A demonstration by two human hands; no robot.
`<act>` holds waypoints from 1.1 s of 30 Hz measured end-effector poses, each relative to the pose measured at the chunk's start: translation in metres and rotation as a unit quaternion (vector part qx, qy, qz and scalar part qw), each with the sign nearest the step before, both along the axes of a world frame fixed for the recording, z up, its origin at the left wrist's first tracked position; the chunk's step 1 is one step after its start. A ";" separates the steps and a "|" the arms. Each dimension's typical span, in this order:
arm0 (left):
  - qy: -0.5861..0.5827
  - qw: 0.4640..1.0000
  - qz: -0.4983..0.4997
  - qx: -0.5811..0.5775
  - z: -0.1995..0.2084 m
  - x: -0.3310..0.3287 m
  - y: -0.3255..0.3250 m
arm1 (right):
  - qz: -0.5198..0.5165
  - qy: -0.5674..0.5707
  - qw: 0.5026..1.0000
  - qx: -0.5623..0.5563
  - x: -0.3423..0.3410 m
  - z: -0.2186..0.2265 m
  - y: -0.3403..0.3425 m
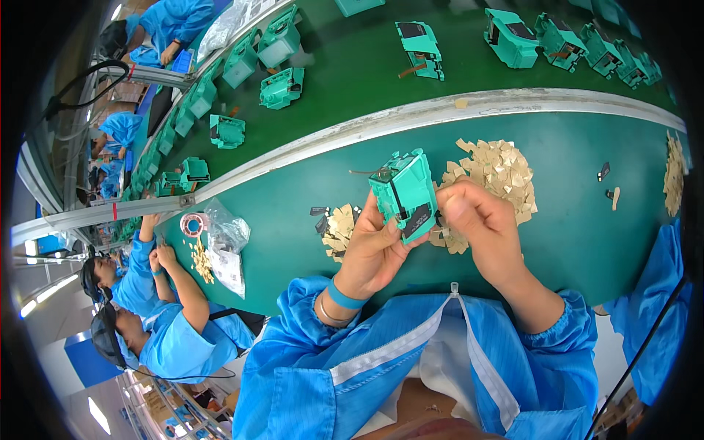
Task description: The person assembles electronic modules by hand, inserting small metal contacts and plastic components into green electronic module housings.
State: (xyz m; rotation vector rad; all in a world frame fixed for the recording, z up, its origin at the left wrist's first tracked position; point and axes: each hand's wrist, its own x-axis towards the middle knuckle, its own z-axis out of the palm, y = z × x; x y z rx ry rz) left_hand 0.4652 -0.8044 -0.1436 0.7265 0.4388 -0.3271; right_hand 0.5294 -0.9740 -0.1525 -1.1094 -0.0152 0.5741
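A teal-green plastic housing (415, 183) with black parts is held up above the bench in my left hand (372, 257), its fingers wrapped round the lower left side. On the housing's lower face, by my left thumb, is a black label-like patch (416, 222). Close to the right side of the housing, my right hand (480, 224) is closed in a pinch; a small dark bit shows at its fingertips, too small to name. Behind the right hand lies a large heap of beige paper-like pieces (502, 172), and a smaller beige heap (339, 229) lies beside my left hand.
A pale metal rail (352, 132) separates my green bench from a belt (345, 81) with several teal housings. Small black pieces (603, 172) lie to the right. A clear plastic bag (226, 238) and a tape roll (193, 224) lie left, near co-workers in blue (180, 345).
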 end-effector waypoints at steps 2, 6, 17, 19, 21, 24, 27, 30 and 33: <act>0.024 0.999 0.028 0.020 0.002 0.004 -0.006 | -0.012 -0.005 0.998 0.068 -0.005 -0.003 0.002; 0.031 0.999 0.026 0.029 0.002 0.002 -0.008 | 0.010 0.031 0.996 0.089 -0.005 -0.005 0.003; 0.017 0.998 0.021 0.049 0.007 0.004 -0.014 | 0.031 0.068 0.993 0.092 -0.005 -0.003 0.002; 0.018 0.998 0.035 0.041 0.008 0.005 -0.017 | 0.032 0.065 0.994 0.086 -0.006 -0.006 0.002; 0.018 0.998 0.049 0.034 0.010 0.006 -0.019 | 0.032 0.061 0.994 0.080 -0.006 -0.007 0.002; 0.015 0.998 0.049 0.025 0.011 0.006 -0.020 | 0.035 0.068 0.994 0.080 -0.006 -0.007 0.001; 0.018 0.998 0.047 0.041 0.011 0.007 -0.019 | 0.034 0.062 0.994 0.088 -0.005 -0.011 0.001; 0.012 0.992 0.051 0.113 0.016 0.020 -0.008 | 0.033 0.026 0.998 0.049 -0.001 -0.015 0.001; 0.010 0.963 0.097 0.251 0.013 0.062 0.035 | -0.033 0.086 0.996 0.018 0.004 -0.018 -0.001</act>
